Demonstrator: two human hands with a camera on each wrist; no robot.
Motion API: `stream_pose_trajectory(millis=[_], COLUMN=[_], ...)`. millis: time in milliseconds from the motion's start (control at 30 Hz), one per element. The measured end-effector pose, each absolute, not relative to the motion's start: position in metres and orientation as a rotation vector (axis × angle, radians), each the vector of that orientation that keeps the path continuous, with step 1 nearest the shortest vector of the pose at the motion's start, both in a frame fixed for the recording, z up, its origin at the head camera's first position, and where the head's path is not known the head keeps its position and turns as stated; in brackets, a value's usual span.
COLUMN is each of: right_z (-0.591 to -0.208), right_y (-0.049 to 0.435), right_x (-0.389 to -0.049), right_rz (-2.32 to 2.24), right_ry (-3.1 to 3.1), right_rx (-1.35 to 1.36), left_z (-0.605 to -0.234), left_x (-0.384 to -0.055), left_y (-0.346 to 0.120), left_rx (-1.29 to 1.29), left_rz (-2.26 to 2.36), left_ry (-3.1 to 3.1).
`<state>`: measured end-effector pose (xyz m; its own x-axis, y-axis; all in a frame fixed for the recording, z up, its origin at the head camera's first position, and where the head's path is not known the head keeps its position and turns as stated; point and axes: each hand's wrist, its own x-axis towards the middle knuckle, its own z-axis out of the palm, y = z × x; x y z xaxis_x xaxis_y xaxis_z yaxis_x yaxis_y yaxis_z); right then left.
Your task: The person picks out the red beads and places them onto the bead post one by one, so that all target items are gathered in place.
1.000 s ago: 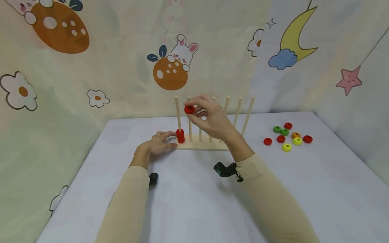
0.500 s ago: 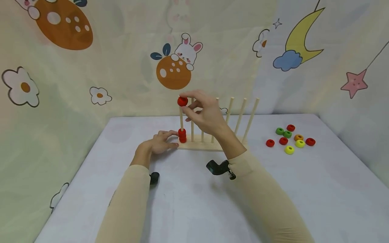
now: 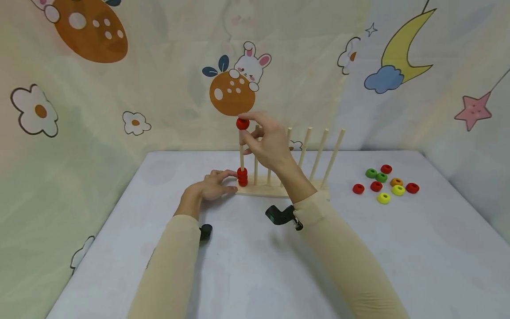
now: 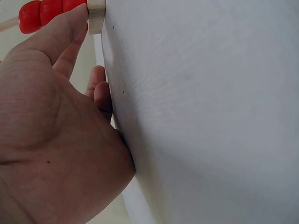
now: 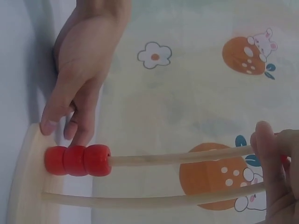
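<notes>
A wooden peg stand (image 3: 266,191) with a row of upright pegs sits toward the back of the table. Its leftmost peg carries a stack of three red beads (image 5: 77,160). My left hand (image 3: 213,185) holds the left end of the base, thumb at the front and index finger behind the stack. High up, my right hand (image 3: 271,141) pinches another red bead (image 3: 242,124) between thumb and index finger, right at the top of that same peg. In the right wrist view, this bead is mostly hidden by the fingers.
Loose red, green, orange and yellow beads, among them a yellow bead (image 3: 384,198), lie on the white table (image 3: 239,266) to the right of the stand. A patterned cloth (image 3: 171,88) hangs close behind the table.
The right hand has moved left and up with its red bead, from beside the leftmost peg to its top. The left hand stays at the base. The view has shifted slightly.
</notes>
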<state>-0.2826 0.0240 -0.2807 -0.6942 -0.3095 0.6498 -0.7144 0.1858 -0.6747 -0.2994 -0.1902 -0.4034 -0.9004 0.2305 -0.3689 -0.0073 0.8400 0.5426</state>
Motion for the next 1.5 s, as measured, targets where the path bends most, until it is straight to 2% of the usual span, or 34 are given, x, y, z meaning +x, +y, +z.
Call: stream_pose_trajectory(millis=[367,733,1500], right_z=[-0.278,-0.281,-0.318], right_y=[0.019,0.029,0.046], right_x=[-0.282,-0.274,-0.263], right_rz=[1.402,1.313,1.261], right_ry=[-2.189,-2.098,-2.048], right_rx=[0.945,1.093,1.196], left_z=[-0.398,-0.396,-0.400], left_x=[-0.293,-0.298,-0.293], left_y=[-0.187,-0.180,-0.189], left_rx=[0.198,0.233,0.249], left_rz=[0.769,0.739,0.743], left_ry=[2.621,2.636,2.630])
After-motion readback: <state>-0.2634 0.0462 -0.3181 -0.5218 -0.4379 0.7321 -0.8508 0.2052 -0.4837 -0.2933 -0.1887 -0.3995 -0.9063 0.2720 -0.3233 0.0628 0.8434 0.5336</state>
